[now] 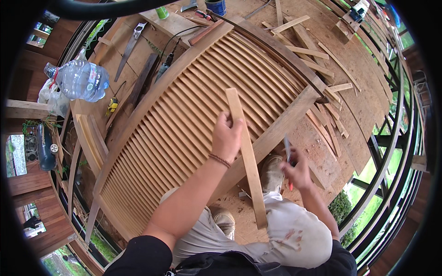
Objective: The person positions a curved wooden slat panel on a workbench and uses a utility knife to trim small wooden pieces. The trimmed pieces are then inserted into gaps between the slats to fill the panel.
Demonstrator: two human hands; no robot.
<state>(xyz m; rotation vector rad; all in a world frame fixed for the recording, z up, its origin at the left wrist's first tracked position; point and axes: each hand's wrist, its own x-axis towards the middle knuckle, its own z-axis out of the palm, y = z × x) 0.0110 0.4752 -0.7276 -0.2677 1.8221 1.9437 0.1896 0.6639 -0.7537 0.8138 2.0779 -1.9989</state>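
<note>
left hand (226,138) clenches the wooden slat (247,156), holding it over the louvered panel (184,119); right hand (298,171) grips a pencil (288,158) beside the panel's frame.

We count one louvred wooden shutter panel (198,124); one loose wooden slat (246,152); one pencil (288,158); one large clear water bottle (78,79); one handsaw (130,46); one yellow tape measure (112,105); one corded power tool (165,66); one green can (161,12); one blue tin (216,6). Two shoes (271,172) show below the panel. We cannot give an exact figure for the offcut strips (317,53) scattered on the floor (363,73): more than ten.
</note>
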